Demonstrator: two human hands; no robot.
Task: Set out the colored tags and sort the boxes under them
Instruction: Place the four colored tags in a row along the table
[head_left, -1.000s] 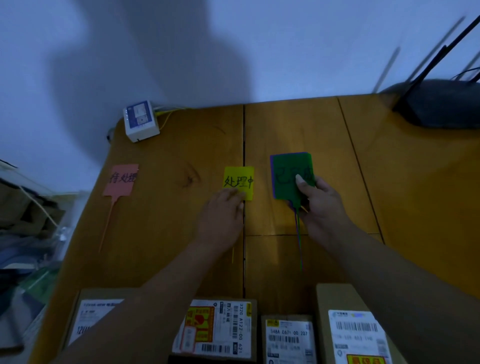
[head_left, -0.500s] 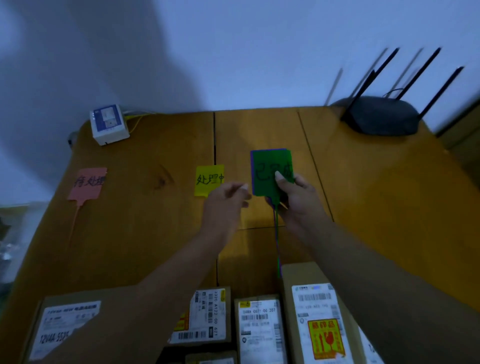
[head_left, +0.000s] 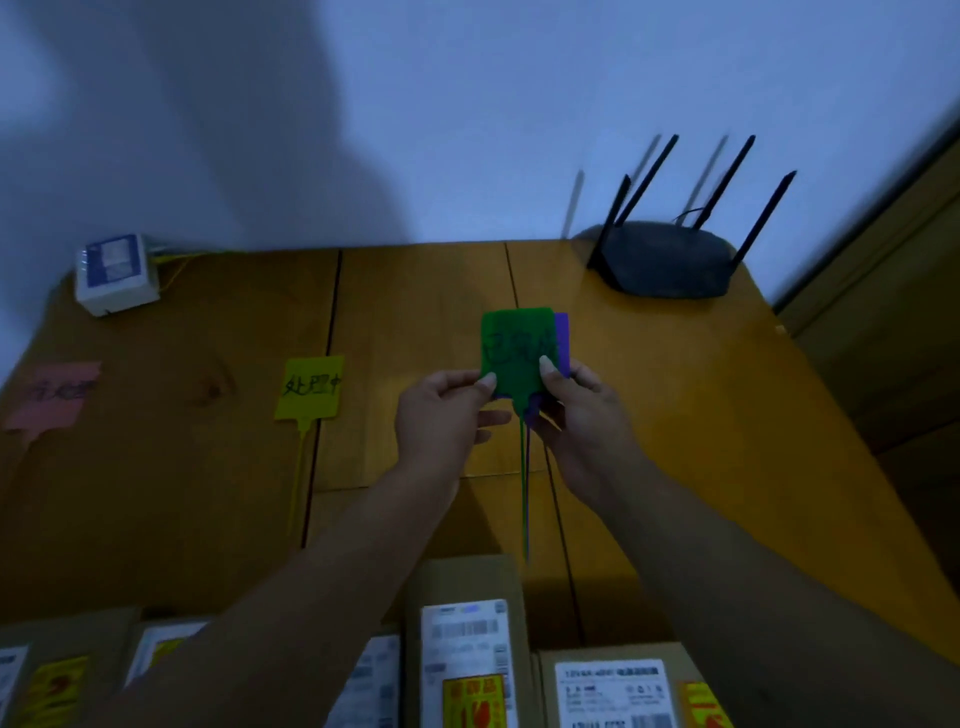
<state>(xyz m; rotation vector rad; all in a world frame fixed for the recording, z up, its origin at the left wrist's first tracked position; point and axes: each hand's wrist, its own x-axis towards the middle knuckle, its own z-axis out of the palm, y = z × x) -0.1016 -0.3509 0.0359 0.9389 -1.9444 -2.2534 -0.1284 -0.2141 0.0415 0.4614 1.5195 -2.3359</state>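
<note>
Above the middle of the wooden table (head_left: 701, 415), both hands hold a green tag (head_left: 514, 345) with a purple tag (head_left: 562, 338) stacked behind it. My left hand (head_left: 441, 421) pinches the green tag's lower left corner. My right hand (head_left: 576, 410) grips both tags at their lower right edge, thumb on the green face. Their thin tails hang down between my wrists. A yellow tag (head_left: 311, 387) lies flat left of centre, and a pink tag (head_left: 54, 395) lies at the far left. Several cardboard boxes (head_left: 467, 644) with shipping labels line the near edge.
A black router (head_left: 665, 265) with several antennas stands at the back right corner. A small white and blue box (head_left: 115, 273) with a yellow cable sits at the back left. A wooden cabinet (head_left: 893, 322) flanks the table on the right.
My left hand left the yellow tag and came right to pinch the green tag. The head turned right, so the router came fully into view and the boxes shifted.
</note>
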